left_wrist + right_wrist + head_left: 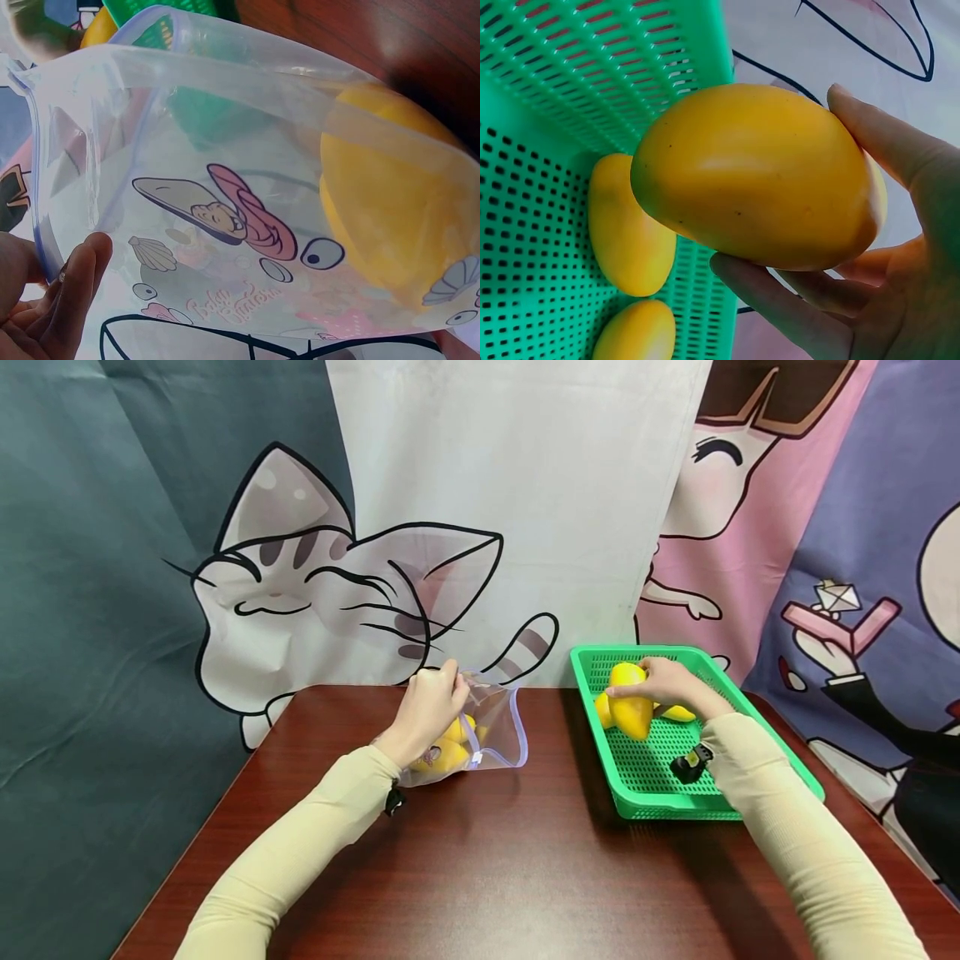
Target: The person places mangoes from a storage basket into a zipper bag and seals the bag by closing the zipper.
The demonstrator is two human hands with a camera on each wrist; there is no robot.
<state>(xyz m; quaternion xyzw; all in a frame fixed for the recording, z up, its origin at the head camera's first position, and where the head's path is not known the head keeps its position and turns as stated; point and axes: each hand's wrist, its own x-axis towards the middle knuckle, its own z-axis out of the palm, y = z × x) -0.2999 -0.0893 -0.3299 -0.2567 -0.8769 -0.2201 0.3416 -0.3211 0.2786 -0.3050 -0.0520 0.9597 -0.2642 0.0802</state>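
Note:
In the head view my left hand (426, 706) pinches the top edge of a clear zip bag (504, 727) trimmed in lilac. Yellow mangoes (444, 757) lie inside the bag, whose mouth gapes toward the right. Cartoon shells are printed on its side in the left wrist view, where a mango (397, 195) shows through the plastic. My right hand (671, 683) grips a yellow mango (757, 176) over the green basket (626, 806), thumb on one side and fingers on the other. Two more mangoes (630, 232) sit in the basket below it.
The basket stands at the right of a dark reddish-brown table (487, 877), with the bag at the table's far middle. A cloth backdrop (525, 510) with cartoon figures hangs right behind the table's far edge. Small black cameras (692, 764) are strapped to both wrists.

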